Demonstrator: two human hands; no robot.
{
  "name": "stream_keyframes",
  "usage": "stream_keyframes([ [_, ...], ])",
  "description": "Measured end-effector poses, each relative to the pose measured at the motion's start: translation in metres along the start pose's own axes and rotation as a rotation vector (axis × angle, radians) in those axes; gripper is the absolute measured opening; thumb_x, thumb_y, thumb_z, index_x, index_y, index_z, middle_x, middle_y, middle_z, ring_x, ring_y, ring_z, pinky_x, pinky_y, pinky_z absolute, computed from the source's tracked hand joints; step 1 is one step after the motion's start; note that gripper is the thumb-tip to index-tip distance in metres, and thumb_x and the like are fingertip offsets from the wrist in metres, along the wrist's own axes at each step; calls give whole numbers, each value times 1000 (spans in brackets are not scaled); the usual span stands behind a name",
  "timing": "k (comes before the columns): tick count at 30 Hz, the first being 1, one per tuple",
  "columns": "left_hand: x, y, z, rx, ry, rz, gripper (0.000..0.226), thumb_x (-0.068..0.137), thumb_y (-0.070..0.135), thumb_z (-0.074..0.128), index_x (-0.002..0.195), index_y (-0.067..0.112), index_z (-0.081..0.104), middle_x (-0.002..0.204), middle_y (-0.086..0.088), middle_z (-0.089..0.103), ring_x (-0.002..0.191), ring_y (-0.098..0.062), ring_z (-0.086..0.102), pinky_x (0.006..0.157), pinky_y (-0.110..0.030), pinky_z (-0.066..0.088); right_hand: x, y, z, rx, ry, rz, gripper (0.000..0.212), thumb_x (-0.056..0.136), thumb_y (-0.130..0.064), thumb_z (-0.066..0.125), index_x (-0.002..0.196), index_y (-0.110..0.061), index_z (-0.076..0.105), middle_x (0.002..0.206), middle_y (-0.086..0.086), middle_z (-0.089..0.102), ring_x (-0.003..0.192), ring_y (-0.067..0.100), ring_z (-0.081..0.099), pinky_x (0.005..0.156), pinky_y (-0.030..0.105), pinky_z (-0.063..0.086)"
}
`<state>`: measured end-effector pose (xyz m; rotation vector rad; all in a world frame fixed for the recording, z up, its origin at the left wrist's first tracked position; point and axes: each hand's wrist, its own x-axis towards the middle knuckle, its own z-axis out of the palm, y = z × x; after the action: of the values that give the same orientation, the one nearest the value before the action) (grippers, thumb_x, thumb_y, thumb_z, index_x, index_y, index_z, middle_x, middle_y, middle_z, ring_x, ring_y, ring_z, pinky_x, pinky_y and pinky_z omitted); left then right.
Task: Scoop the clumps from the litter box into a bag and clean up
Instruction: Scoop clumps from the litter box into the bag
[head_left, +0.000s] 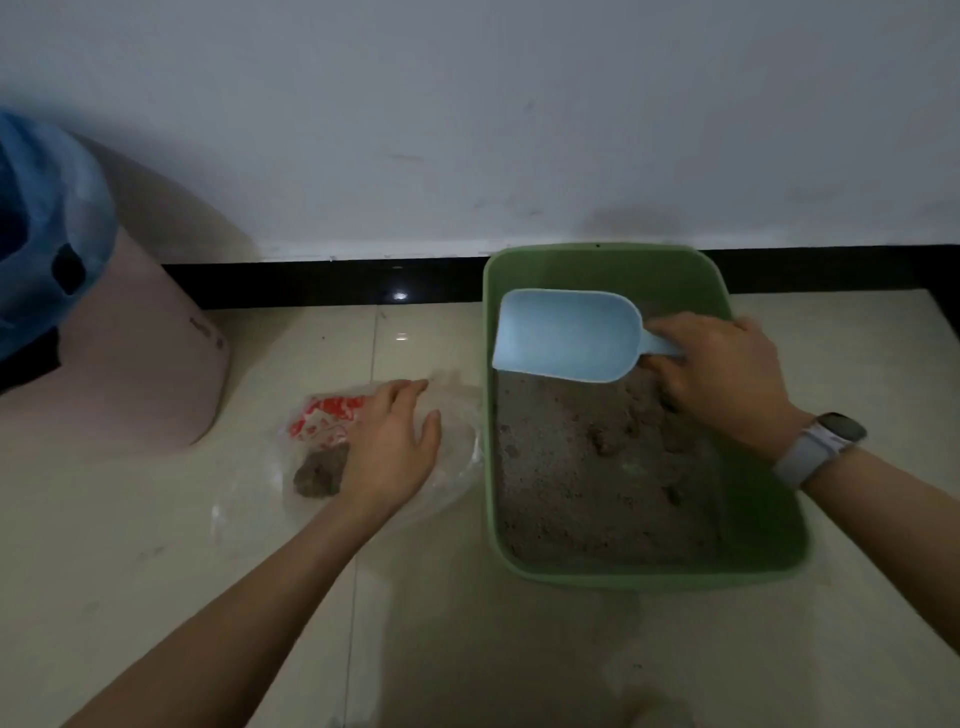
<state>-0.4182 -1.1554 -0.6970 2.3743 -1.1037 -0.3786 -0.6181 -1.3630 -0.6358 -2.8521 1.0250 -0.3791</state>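
Nearest me, my left hand (387, 447) lies flat with relaxed fingers on a clear plastic bag (332, 415) with red print, spread on the tiled floor (156, 571) just left of the litter box; a brown clump (318, 475) sits in the bag beside my wrist. The green litter box (769, 566) holds grey-brown litter (597, 493) with a few lumps. At its far end my right hand (722, 374), a watch (821, 441) on its wrist, grips the handle of a pale blue scoop (566, 332), held above the litter. Farther left stands a pink bin (140, 364) lined with blue plastic, close to the wall (467, 104).
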Motion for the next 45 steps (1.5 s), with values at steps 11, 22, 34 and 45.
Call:
stream_keyframes([
  [11, 4, 65, 58, 259, -271, 52, 73, 98, 41, 30, 146, 7, -14, 154, -11, -19, 142, -24, -16, 115, -44, 3, -51, 61, -37, -559, -383, 36, 15, 86, -26, 52, 100, -26, 58, 94, -5, 65, 85, 17, 60, 79, 29, 34],
  [22, -1, 46, 73, 206, -244, -36, 71, 97, 44, 27, 147, 10, -12, 156, -5, -14, 142, -22, -16, 115, -45, 0, -69, 55, 5, -318, -383, 163, 21, 86, -21, 49, 103, -23, 60, 100, 0, 65, 95, 23, 60, 80, 30, 32],
  [34, -3, 38, 77, -26, -127, -1, 59, 99, 26, 34, 148, 10, 7, 156, -7, 13, 144, -22, 9, 116, -43, 13, -90, 74, 42, -125, -221, 122, 21, 68, -17, 76, 88, -19, 71, 79, 4, 71, 71, 27, 67, 68, 33, 42],
  [45, -4, 35, 81, -35, -83, 2, 65, 91, 39, 21, 148, 11, 12, 154, -6, 20, 143, -21, 11, 113, -45, 12, -86, 73, 39, -161, -88, 125, 19, 63, -13, 76, 80, -17, 69, 68, 5, 66, 60, 27, 65, 61, 33, 44],
])
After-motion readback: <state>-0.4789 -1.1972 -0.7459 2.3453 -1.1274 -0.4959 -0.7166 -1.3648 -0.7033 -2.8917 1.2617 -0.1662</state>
